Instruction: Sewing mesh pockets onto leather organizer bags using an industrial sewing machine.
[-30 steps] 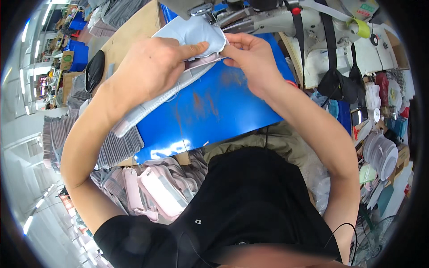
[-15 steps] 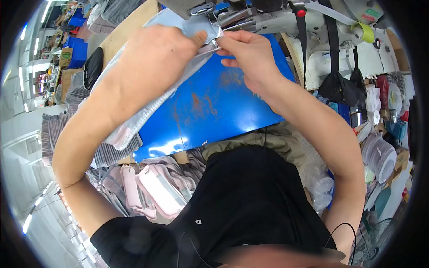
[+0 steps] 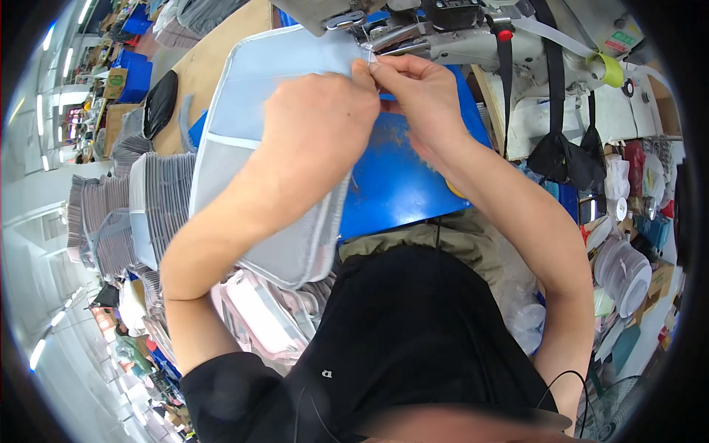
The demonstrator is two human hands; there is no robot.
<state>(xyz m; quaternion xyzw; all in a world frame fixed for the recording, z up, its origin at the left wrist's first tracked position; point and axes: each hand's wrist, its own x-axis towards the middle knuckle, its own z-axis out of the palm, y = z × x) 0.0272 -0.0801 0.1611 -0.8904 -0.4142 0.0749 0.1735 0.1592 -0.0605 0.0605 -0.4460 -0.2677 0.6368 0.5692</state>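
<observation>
A pale blue fabric panel (image 3: pixel 244 140) with a mesh face and grey edging lies across the blue table top (image 3: pixel 399 184), its near end hanging off toward my lap. My left hand (image 3: pixel 321 122) presses on the panel and pinches its far edge. My right hand (image 3: pixel 413 92) pinches the same edge from the other side, fingertips meeting those of the left. The pinched spot sits right below the sewing machine (image 3: pixel 458 37) head, close to its needle area.
Stacks of grey and white fabric pieces (image 3: pixel 140 214) stand at my left. Pink and white pieces (image 3: pixel 258 317) lie by my left knee. Black straps (image 3: pixel 561 140) hang from the machine on the right, above spools and tape rolls (image 3: pixel 624 269).
Both hands have slid the panel farther away, up to the sewing machine head. The panel now lies flatter and more spread out, with my fingertips pinching its far edge together.
</observation>
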